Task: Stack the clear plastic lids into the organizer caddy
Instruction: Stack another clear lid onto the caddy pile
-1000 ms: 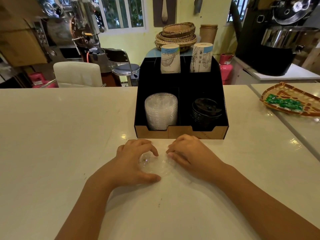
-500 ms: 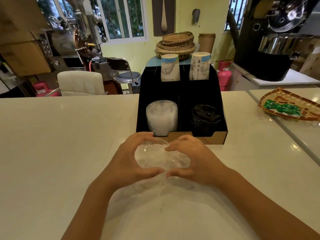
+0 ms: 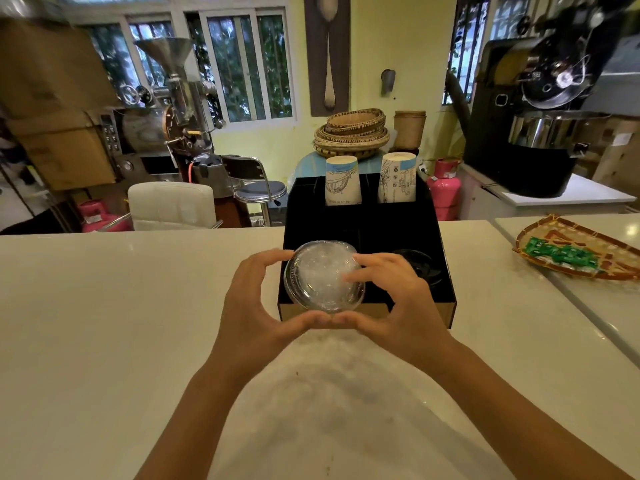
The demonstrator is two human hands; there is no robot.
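Table [image 3: 104, 323]: pale, glossy stone-look top, spanning the whole foreground; a seam separates a second slab at far right.

Left hand [image 3: 252, 306]: bare, curled into a C-shape, gripping the left edge of the clear lids; fingertips at the upper left rim, thumb under the near rim, its tip meeting the other thumb.

Clear lids [image 3: 323, 275]: transparent plastic, round and domed, with a ridged rim and glare across the crown. Several appear nested together, though the count cannot be told. Held tilted toward the camera between both hands, raised off the table, over the front-left compartment of the caddy. Whether the stack touches anything inside that compartment cannot be told.

Right hand [image 3: 401, 303]: bare, closed on the right edge of the same lids; fingers lie across the upper right of the dome, thumb beneath the near rim.

Organizer caddy [image 3: 446, 271]: black box with a tan cardboard-coloured front lip, standing on the table just beyond the hands, divided into compartments.

Black lids [image 3: 420, 266]: dark round stack in the front-right compartment, partly hidden by the right hand.

Paper cups [image 3: 343, 181]: two stacks, white with blue bands and line drawings, upside down in the rear compartments, side by side.

Woven tray [image 3: 578, 251]: shallow, patterned, on the right slab well apart from the caddy, holding green packets [image 3: 561, 254].
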